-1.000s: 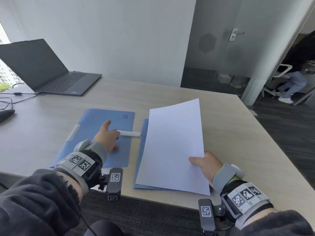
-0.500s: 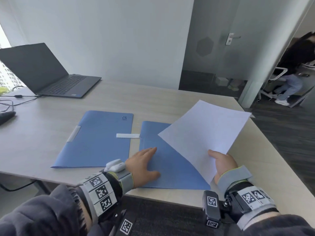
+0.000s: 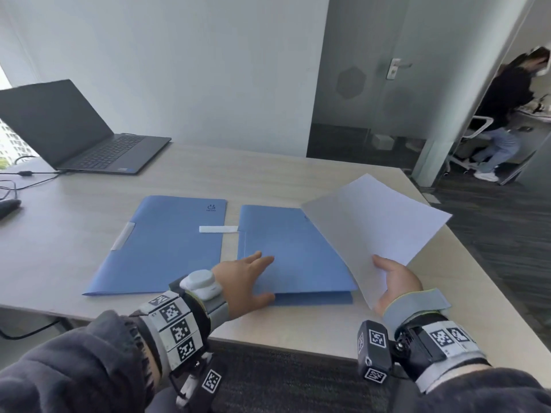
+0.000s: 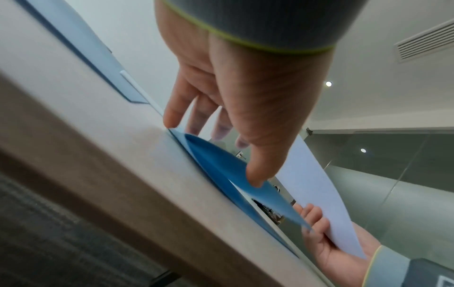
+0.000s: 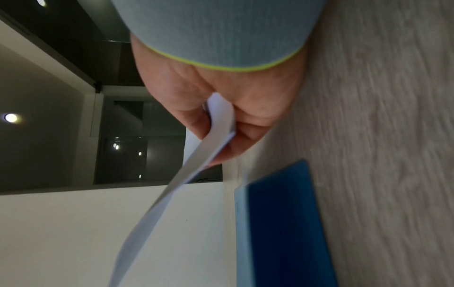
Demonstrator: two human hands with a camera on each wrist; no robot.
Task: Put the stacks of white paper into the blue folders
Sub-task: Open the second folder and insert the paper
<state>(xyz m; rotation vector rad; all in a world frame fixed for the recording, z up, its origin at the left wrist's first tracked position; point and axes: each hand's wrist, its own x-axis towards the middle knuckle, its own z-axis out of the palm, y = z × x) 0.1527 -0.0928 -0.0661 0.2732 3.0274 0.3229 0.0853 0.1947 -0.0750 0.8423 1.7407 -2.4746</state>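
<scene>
Two blue folders lie side by side on the table: the left folder (image 3: 161, 242) shut flat, the right folder (image 3: 298, 251) beside it. My left hand (image 3: 265, 278) is on the right folder's near left corner, fingers spread on top. In the left wrist view the thumb of my left hand (image 4: 221, 147) is at the front edge and the cover (image 4: 221, 163) bows up off the folder. My right hand (image 3: 387, 275) pinches the near corner of a stack of white paper (image 3: 375, 225), held tilted above the folder's right side. The right wrist view shows this stack of white paper (image 5: 172, 203) between thumb and fingers.
An open laptop (image 3: 80, 132) sits at the far left with cables (image 3: 18, 180) and a dark object (image 3: 7, 205). A white strip (image 3: 219, 229) bridges the two folders. The table's near edge (image 3: 298, 344) is under my wrists. A person (image 3: 504, 114) stands beyond the glass door.
My left hand left the left folder and came to the right folder's near corner. The right hand swung the paper off that folder, up and to the right.
</scene>
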